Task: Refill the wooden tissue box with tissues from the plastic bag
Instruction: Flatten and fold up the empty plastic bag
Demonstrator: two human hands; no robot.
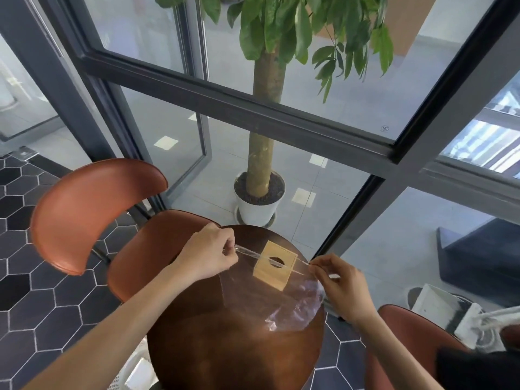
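A small light wooden tissue box [274, 265] with an oval slot in its lid stands at the far side of a round dark wooden table [225, 342]. A clear plastic bag [284, 308] hangs in front of the box, stretched by its top edge between my hands. My left hand [209, 254] pinches the bag's left corner, just left of the box. My right hand [336, 280] pinches the right corner, just right of the box. The bag looks see-through; I cannot make out tissues inside it.
An orange-brown chair [92, 212] stands to the left of the table, another chair seat [405, 330] at the right. A potted tree in a white pot [257, 206] stands behind the glass wall beyond the table. A white bag [455, 316] lies at the far right.
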